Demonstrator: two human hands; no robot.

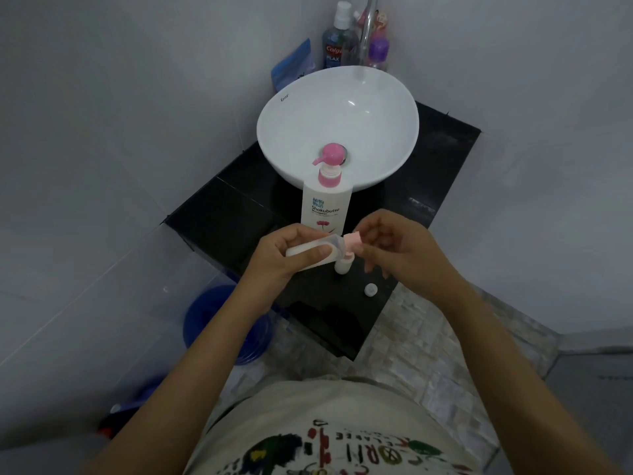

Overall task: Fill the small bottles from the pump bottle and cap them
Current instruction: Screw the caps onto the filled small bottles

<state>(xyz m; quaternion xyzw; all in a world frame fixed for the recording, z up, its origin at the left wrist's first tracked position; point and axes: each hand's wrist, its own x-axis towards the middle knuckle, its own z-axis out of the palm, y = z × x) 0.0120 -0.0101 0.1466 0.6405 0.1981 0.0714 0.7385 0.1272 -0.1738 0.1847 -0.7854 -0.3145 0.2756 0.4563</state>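
A white pump bottle (326, 204) with a pink pump head stands on the black counter (226, 221) in front of the basin. My left hand (284, 255) grips a small translucent bottle (308, 250) lying sideways, neck to the right. My right hand (400, 248) pinches the pink cap (457, 242) at that bottle's neck. Just below, a second small bottle (343, 264) with a pale pink top stands on the counter. A loose white cap (370, 289) lies near the counter's front edge.
A white round basin (376, 97) sits on the counter, with a faucet, a blue mouthwash bottle (337, 46), a purple bottle (377, 51) and a blue pouch (294, 65) behind it. A blue bucket (219, 320) stands on the tiled floor at the left.
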